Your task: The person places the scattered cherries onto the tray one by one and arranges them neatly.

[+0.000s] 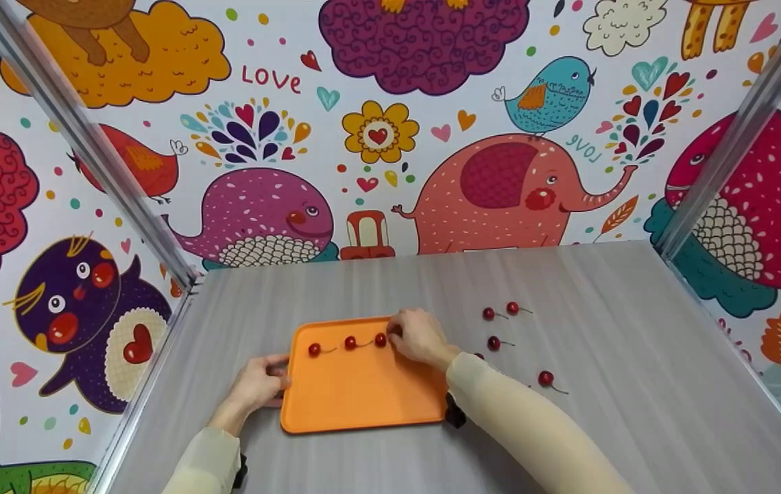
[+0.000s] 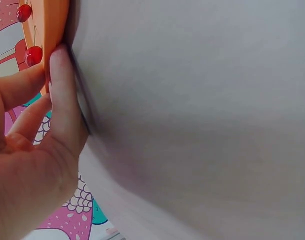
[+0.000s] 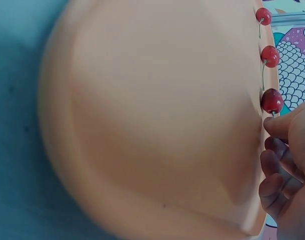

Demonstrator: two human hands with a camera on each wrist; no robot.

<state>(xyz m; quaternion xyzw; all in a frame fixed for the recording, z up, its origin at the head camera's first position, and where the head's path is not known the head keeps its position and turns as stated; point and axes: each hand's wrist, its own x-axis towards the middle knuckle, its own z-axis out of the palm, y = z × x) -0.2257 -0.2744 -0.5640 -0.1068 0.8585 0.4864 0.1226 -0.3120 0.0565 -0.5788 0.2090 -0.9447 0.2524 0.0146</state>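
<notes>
An orange tray (image 1: pixel 363 394) lies on the table, with three dark red cherries in a row along its far side. My left hand (image 1: pixel 256 384) grips the tray's left edge; in the left wrist view its fingers (image 2: pixel 64 95) are at the rim. At the far right part of the tray, my right hand (image 1: pixel 421 336) pinches the stem of the rightmost cherry (image 1: pixel 380 339). The right wrist view shows that cherry (image 3: pixel 272 101) right by the thumb and fingertips. The middle cherry (image 1: pixel 350 342) and left cherry (image 1: pixel 315 350) rest with their stems pointing right.
Several loose cherries lie on the grey table (image 1: pixel 609 329) to the tray's right, among them one (image 1: pixel 546 378) beyond my right forearm. Another cherry (image 1: pixel 478 356) is partly hidden by that sleeve. Patterned walls (image 1: pixel 376 171) and metal posts (image 1: pixel 740 130) enclose the table.
</notes>
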